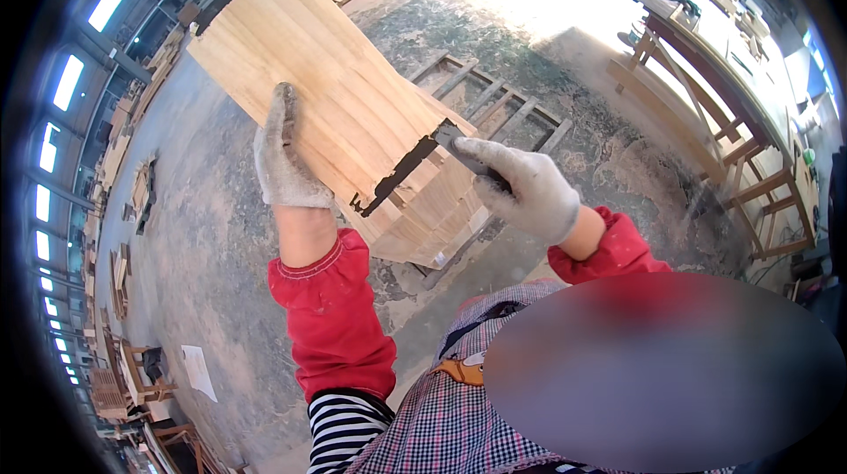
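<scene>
Pointing forward-left, long axis running beyond both grips: wooden board point(318, 77), its dark-edged near end between them; left hand point(287, 161) clasps its left edge; right hand point(529, 187) grips dark flat tool point(453, 140) at the near end's right corner

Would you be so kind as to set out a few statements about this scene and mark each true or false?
1. The left hand touches the side of the light wooden panel. True.
2. The right hand is ungloved. False: it wears a pale glove.
3. The right hand holds a dark tool at the panel's near edge. True.
4. A dark strip runs along that near edge. True.
5. The slatted wooden frame lies left of the panel. False: it lies to the right.
6. Both sleeves are blue. False: the sleeves are red.
</scene>
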The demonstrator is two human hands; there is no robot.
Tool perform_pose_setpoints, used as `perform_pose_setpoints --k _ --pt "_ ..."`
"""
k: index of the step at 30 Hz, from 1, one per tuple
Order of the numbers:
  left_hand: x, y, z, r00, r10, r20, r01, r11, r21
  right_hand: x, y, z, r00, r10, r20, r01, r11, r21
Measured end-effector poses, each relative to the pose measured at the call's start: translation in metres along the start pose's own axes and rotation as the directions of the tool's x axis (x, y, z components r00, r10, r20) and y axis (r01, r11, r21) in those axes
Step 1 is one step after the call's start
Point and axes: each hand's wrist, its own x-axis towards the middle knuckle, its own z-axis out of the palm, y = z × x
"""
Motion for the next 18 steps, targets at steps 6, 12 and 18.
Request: perform_pose_setpoints --k 6,12,18 --pt "0.003 -0.001 -0.009 1.000 0.005 0.015 -0.004 0.999 -0.039 -0.004 -0.011 -0.005 0.997 0.066 0.031 -0.068 0.996 0.064" --pt "0.000 -0.003 -0.006 0.999 0.039 0.035 -0.038 0.999 -0.028 -0.008 0.006 0.012 0.999 0.042 -0.013 -0.040 0.990 0.134" --pt "0.004 -0.005 -0.008 1.000 0.027 -0.014 -0.027 0.999 -0.032 -0.016 0.005 0.009 0.996 0.084 0.005 -0.083 0.973 0.214"
